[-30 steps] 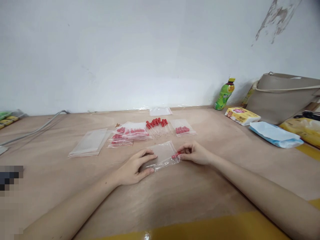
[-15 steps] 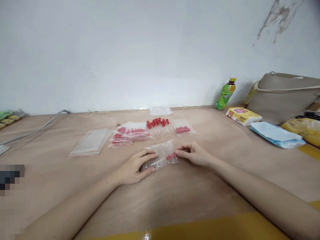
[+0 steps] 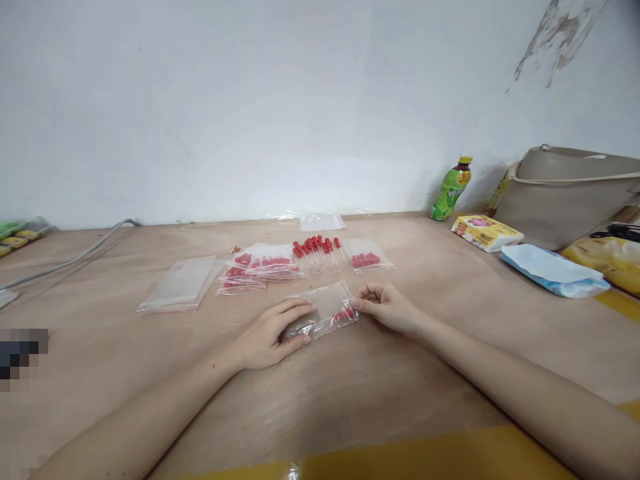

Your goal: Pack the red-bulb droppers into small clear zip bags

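Observation:
A clear zip bag (image 3: 323, 303) lies slanted on the table, with a few red-tipped droppers (image 3: 343, 314) inside near its right end. My left hand (image 3: 270, 337) grips the bag's left part, fingers on top and thumb along the near edge. At the right end, my right hand (image 3: 385, 308) pinches the bag's edge between thumb and forefinger, other fingers curled. Just beyond lies a loose pile of droppers (image 3: 316, 252) with red bulbs and thin, pale stems. Filled zip bags (image 3: 260, 267) are stacked left of the pile; another filled bag (image 3: 368, 256) sits right of it.
A stack of flat clear bags (image 3: 177, 285) lies at left, and another bag (image 3: 321, 223) by the wall. A grey cable (image 3: 85, 250) crosses the far left. At right are a green bottle (image 3: 451, 190), tissue pack (image 3: 486, 232), blue packet (image 3: 554, 268) and grey bag (image 3: 575, 193).
My right hand has shifted slightly at the bag's right edge, and that edge with the red bulbs sits a touch further right. My left hand has stayed in place.

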`<state>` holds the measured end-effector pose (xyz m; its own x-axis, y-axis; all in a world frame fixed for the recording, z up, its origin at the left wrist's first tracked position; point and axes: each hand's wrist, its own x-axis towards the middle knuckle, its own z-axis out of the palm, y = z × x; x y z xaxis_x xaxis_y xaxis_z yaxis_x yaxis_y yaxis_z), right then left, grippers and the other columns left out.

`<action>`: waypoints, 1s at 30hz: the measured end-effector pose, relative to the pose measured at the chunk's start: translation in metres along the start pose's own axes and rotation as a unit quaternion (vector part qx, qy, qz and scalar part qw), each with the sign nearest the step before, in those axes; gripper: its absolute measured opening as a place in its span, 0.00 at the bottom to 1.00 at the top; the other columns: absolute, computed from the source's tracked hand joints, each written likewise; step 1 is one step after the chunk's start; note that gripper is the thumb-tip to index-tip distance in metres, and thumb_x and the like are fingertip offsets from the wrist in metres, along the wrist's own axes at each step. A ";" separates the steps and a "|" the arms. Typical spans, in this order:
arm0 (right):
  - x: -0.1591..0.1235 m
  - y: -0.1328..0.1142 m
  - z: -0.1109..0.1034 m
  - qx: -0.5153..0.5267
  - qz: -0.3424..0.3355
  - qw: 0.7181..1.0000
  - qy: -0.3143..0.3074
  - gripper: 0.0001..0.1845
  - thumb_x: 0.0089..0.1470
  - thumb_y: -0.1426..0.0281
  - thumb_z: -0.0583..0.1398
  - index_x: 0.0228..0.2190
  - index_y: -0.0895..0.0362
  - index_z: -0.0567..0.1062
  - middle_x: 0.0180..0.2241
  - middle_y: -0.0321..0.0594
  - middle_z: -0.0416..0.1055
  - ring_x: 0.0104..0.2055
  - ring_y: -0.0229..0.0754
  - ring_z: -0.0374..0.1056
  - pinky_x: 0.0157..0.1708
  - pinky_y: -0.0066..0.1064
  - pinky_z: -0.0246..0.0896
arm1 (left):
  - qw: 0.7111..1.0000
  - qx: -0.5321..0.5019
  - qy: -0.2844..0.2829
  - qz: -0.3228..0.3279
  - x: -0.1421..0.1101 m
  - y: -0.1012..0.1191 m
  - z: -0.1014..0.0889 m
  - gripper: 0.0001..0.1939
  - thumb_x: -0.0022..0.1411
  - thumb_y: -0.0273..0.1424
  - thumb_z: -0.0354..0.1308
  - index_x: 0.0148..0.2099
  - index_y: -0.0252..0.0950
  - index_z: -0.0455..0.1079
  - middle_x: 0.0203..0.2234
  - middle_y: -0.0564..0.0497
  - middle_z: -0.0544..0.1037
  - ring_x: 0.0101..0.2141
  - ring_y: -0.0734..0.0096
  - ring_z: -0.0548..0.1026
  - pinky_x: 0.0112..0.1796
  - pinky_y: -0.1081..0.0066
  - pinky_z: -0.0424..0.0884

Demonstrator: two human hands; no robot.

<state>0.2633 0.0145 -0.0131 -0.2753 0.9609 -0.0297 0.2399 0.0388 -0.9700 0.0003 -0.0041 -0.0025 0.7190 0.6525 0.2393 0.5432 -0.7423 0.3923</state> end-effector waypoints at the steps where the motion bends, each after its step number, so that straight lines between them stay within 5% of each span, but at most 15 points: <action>1: 0.000 0.000 -0.001 -0.001 -0.003 1.000 -0.007 0.19 0.38 0.56 0.64 0.23 0.59 0.68 0.19 0.32 0.65 0.21 0.30 0.57 0.20 0.23 0.48 | 1.000 0.000 0.000 0.000 0.000 0.000 0.000 0.22 0.62 0.36 0.51 0.58 0.41 0.57 0.54 0.47 0.63 0.53 0.61 0.62 0.52 0.60 0.61; 12: -0.003 0.000 0.003 0.038 -0.026 0.998 -0.050 0.19 0.45 0.53 0.58 0.26 0.55 0.61 0.11 0.22 0.52 0.11 0.28 0.47 0.12 0.22 0.38 | 1.000 -0.002 0.001 0.008 0.000 0.001 0.000 0.22 0.63 0.37 0.50 0.59 0.42 0.57 0.55 0.47 0.62 0.54 0.60 0.61 0.52 0.59 0.60; 22: -0.002 0.001 -0.006 -0.044 -0.078 0.992 -0.087 0.16 0.48 0.58 0.57 0.34 0.56 0.62 0.20 0.29 0.64 0.19 0.30 0.56 0.21 0.23 0.49 | 1.000 0.019 -0.015 -0.006 -0.001 -0.001 0.000 0.24 0.63 0.38 0.50 0.60 0.42 0.56 0.57 0.47 0.60 0.55 0.61 0.60 0.53 0.59 0.59; 26: 0.011 -0.003 -0.017 -0.128 -0.097 0.986 0.037 0.13 0.48 0.60 0.56 0.28 0.58 0.67 0.21 0.35 0.67 0.22 0.34 0.61 0.23 0.25 0.53 | 0.997 0.049 -0.053 0.001 0.000 -0.001 -0.002 0.21 0.65 0.38 0.48 0.60 0.46 0.56 0.59 0.50 0.55 0.58 0.60 0.55 0.55 0.57 0.55; 30: 0.040 -0.013 -0.030 -0.305 -0.125 0.930 0.161 0.09 0.48 0.65 0.56 0.26 0.57 0.72 0.25 0.37 0.71 0.25 0.35 0.63 0.26 0.26 0.54 | 0.993 0.080 -0.085 0.020 0.002 0.001 -0.004 0.20 0.66 0.37 0.44 0.60 0.48 0.55 0.61 0.52 0.50 0.60 0.60 0.50 0.56 0.55 0.50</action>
<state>0.2773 0.0604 0.0058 -0.1237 0.9292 0.3484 0.7167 0.3265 -0.6162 0.0008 -0.0026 0.0016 0.7971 0.5965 0.0940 0.5644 -0.7913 0.2352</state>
